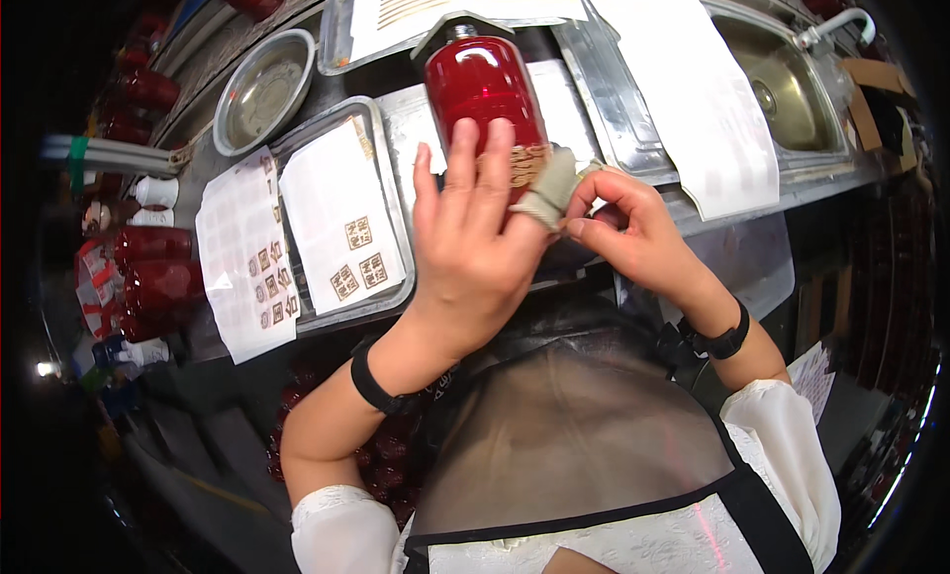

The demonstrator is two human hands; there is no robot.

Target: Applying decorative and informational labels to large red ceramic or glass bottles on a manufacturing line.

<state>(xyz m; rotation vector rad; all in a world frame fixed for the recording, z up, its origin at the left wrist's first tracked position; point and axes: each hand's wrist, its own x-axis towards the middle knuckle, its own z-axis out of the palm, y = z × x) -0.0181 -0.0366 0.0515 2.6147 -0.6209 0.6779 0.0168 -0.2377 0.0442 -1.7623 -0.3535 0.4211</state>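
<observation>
A glossy dark-red bottle (482,89) lies on its back in front of me, its neck pointing away and resting in a notched metal support (435,38). Gold raised characters (522,166) show near its lower end. My left hand (475,242) rests on the bottle with fingers stretched and spread. Greenish-beige cloth (549,190) is wrapped about its thumb. Close beside that thumb, my right hand (633,228) has thumb and forefinger pinched at the cloth's edge. Whatever is between those fingertips is too small to make out.
Left of the bottle, sheets with gold character stickers (341,218) lie in and beside a metal tray (396,163). Behind stands a round metal bowl (265,89). A long white sheet (693,109) covers part of another tray, beside a sink (772,79). More red bottles (158,287) stand left.
</observation>
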